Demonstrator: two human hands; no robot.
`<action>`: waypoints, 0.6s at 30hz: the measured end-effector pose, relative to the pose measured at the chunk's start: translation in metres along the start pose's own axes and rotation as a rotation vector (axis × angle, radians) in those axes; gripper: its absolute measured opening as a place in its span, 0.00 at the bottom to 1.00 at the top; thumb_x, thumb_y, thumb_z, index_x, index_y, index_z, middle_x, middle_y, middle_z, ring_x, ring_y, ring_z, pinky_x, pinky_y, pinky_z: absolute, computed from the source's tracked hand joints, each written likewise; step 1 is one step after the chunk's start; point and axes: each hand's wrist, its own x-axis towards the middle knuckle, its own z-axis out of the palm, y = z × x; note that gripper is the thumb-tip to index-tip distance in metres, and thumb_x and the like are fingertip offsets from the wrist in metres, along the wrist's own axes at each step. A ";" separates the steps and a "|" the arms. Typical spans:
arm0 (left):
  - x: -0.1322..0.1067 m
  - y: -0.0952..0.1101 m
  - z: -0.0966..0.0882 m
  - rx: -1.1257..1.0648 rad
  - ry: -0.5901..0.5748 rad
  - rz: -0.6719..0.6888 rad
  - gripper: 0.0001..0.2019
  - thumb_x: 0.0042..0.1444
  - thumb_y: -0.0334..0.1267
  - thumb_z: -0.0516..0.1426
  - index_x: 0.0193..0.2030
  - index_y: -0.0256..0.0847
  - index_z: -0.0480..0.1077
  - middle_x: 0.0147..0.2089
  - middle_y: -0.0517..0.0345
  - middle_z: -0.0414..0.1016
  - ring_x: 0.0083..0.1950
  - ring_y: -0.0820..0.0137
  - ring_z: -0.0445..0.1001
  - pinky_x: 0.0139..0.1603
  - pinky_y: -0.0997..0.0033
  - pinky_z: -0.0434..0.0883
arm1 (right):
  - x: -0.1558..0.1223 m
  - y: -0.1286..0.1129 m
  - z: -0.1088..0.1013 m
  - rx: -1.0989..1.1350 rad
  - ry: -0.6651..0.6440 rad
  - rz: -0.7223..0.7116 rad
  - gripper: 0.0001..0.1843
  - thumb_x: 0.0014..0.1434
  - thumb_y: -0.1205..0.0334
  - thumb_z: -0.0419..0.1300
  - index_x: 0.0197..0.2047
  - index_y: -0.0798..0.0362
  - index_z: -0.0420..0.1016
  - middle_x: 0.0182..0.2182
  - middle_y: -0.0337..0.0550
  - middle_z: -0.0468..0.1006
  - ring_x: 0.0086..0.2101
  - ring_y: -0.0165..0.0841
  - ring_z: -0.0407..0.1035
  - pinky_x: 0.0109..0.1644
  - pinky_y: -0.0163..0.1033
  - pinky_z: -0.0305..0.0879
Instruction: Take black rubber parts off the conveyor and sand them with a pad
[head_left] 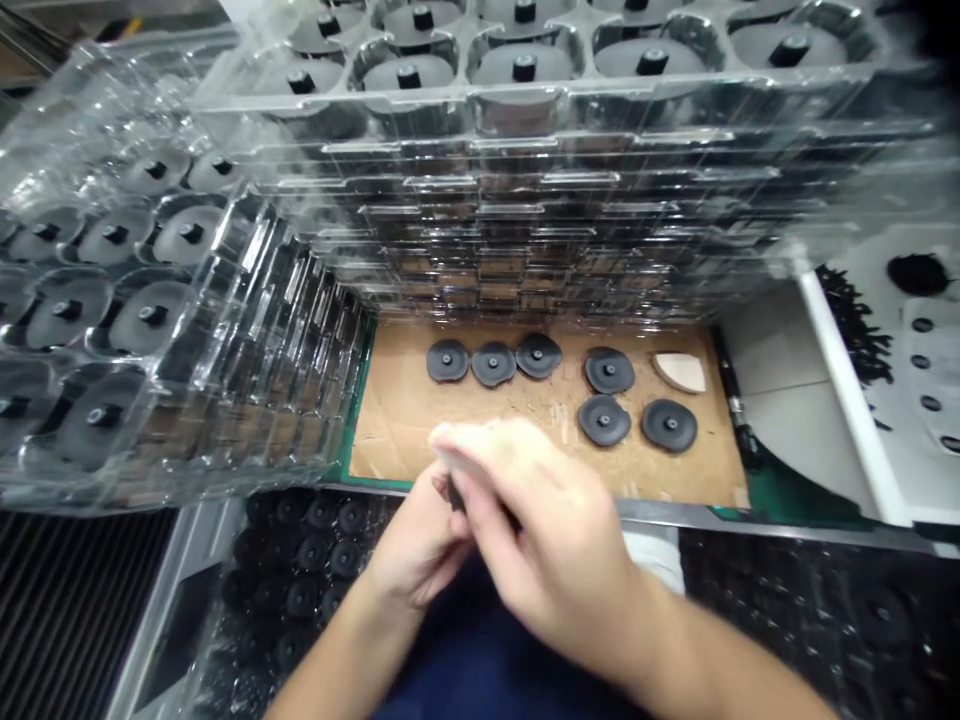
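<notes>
My left hand (420, 535) and my right hand (551, 525) meet in front of my body, above the near edge of the bench. Between them they grip a dark piece (455, 494); only a sliver shows, so its shape is mostly hidden. The right fingers fold over the top of it, while the left hand closes from the side. Beyond my hands, several dark grey discs with a small central stub, such as the disc (604, 420), lie on a cardboard sheet (401, 420). A pale wedge-shaped pad (681, 372) rests at the sheet's right.
A tall stack of clear plastic trays (517, 110) holding similar discs rises behind the cardboard. Another tray stack (225, 300) stands left. On the right are a white box wall (844, 390), a pen-like tool (739, 410) and a pile of small black parts (855, 320).
</notes>
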 end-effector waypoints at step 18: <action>-0.006 0.010 -0.001 -0.284 -0.163 -0.105 0.23 0.42 0.41 0.68 0.48 0.44 0.75 0.46 0.53 0.80 0.46 0.61 0.79 0.41 0.73 0.78 | -0.041 0.044 -0.021 0.323 0.127 0.563 0.10 0.59 0.57 0.60 0.43 0.49 0.77 0.35 0.41 0.80 0.30 0.32 0.74 0.29 0.32 0.69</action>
